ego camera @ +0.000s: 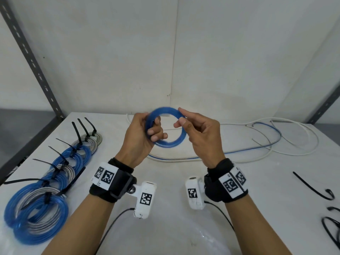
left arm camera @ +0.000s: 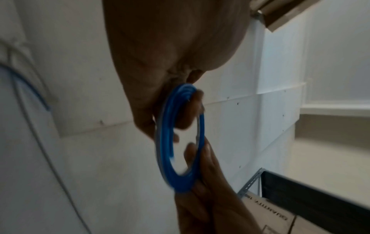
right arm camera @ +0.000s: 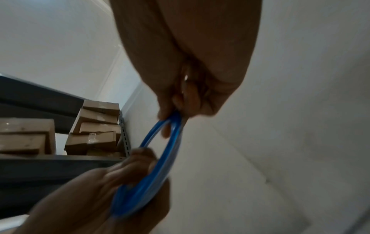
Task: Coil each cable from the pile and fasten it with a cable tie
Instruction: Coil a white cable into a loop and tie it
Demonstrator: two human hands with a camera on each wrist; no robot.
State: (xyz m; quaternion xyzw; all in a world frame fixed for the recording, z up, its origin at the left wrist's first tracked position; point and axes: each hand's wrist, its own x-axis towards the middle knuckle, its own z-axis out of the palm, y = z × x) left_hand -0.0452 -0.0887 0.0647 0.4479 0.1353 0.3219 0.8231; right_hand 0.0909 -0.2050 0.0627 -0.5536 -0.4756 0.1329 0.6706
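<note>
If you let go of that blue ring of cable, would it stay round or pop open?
Probably pop open: the blue coil has no tie yet, and both the left hand and right hand grip it. It looks springy, not floppy, keeping its round shape in the air.

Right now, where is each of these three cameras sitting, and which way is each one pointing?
Head: worn on the head, looking forward and down at the table, both forearms, left hand and right hand holding the blue coil.
Left wrist: on the left wrist, looking along the palm at the fingers gripping the coil.
Right wrist: on the right wrist, looking along the palm towards cardboard boxes on a shelf.
Shared: all three show the coil and both hands.
</note>
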